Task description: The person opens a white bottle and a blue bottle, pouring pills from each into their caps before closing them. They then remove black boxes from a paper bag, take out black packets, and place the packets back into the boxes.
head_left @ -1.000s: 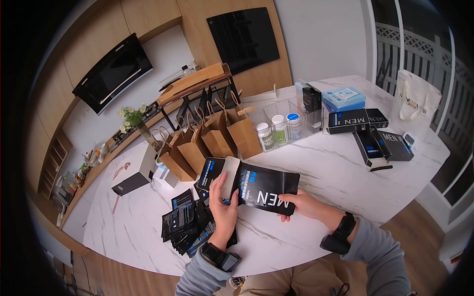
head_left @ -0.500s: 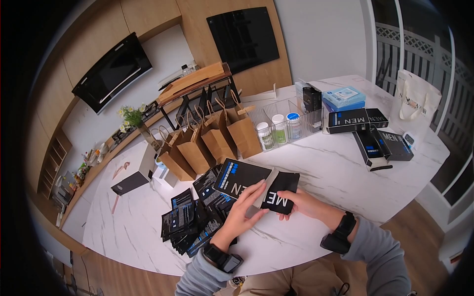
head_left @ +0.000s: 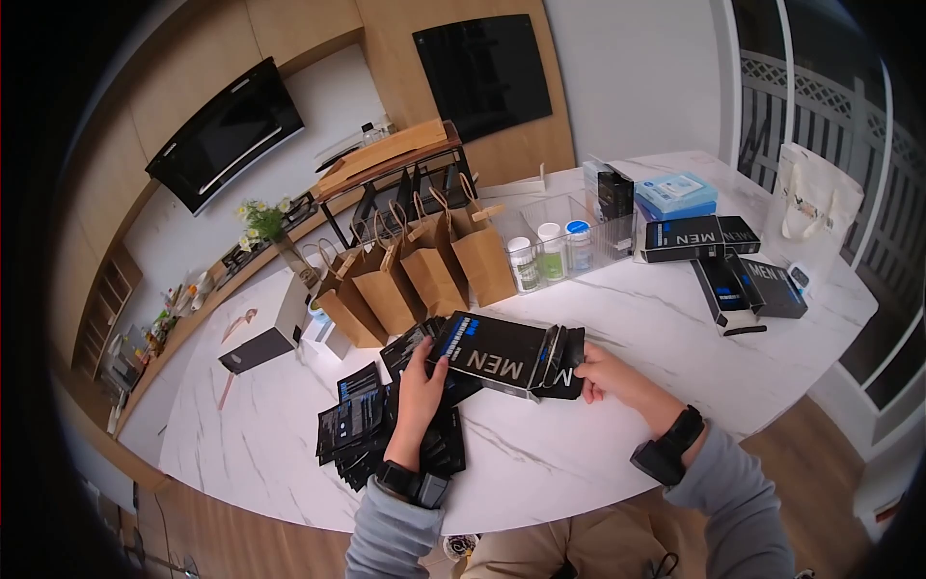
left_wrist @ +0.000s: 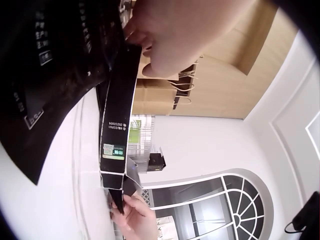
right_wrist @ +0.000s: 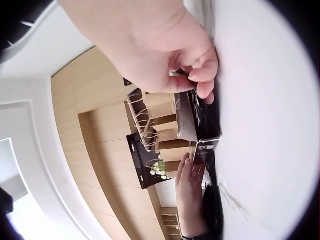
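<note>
A flat black box [head_left: 487,352] marked MEN lies level just over the table in front of me, its flapped end to the right. A shiny black pouch [head_left: 569,365] sticks out of that end, most of it inside the box. My right hand [head_left: 617,376] pinches the pouch's outer end between thumb and fingers. On the box's left end my left hand [head_left: 421,391] grips with thumb and fingers. In the left wrist view, the box's side [left_wrist: 115,125] shows a small sticker and printed text. Beside my left hand lies a heap of black sachets [head_left: 362,425].
Several brown paper bags [head_left: 434,270] stand behind the box. A clear divided organizer [head_left: 603,241] holds bottles. More black MEN boxes [head_left: 690,236] and blue packs [head_left: 675,193] sit at the right, near a white tote bag [head_left: 820,198]. A white box [head_left: 265,328] stands left.
The box has slid rightward over the pouch, which now shows only at its end. My left hand shifted from the box's open end to its left end; my right hand kept hold of the pouch.
</note>
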The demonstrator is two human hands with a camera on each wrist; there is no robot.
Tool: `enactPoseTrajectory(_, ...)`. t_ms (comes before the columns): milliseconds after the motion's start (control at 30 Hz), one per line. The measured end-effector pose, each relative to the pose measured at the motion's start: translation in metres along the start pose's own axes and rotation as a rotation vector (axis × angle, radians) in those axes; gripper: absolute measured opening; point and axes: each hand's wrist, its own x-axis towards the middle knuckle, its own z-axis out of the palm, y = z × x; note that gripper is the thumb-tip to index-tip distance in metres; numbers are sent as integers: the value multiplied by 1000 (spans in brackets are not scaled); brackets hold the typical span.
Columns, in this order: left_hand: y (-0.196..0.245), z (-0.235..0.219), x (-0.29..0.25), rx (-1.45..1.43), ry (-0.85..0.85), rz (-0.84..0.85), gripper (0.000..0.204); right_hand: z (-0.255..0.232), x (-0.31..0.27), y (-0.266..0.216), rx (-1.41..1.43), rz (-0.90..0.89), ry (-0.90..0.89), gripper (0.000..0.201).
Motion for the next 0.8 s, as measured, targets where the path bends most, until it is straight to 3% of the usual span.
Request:
enactPoseTrajectory(133,27,3,-6,-239,-203,-70,38,3,0,5,219,-97,-51,24)
enactPoseTrajectory(167,31,7,-9,-229,-175,36,40,3,1,5,254,-113,-60,20)
enactPoseTrajectory(200,34,6,-8,-231,-172,38,40,3,1,3,251,-115,-60,20)
enactPoseTrajectory(300,42,4,-12,-67,-283,152,55,6,-3,-1,312,-174,16,14)
enactPoseTrajectory(367,47,6,-15,-4,-230,250,64,5,-3,-3,379,-162,-8,14)
enactPoseTrajectory(467,56,7,-20,91,-125,235,70,3,-3,-2,394,-165,-79,17)
enactPoseTrajectory(667,57,4,-17,130,-5,217,54,2,-12,-15,522,-240,-240,30)
enactPoseTrajectory(700,56,4,-17,52,10,201,51,3,-14,-15,550,-248,-120,34)
enactPoseTrajectory(800,38,12,-14,-124,36,153,42,-8,-10,-17,592,-385,-36,36)
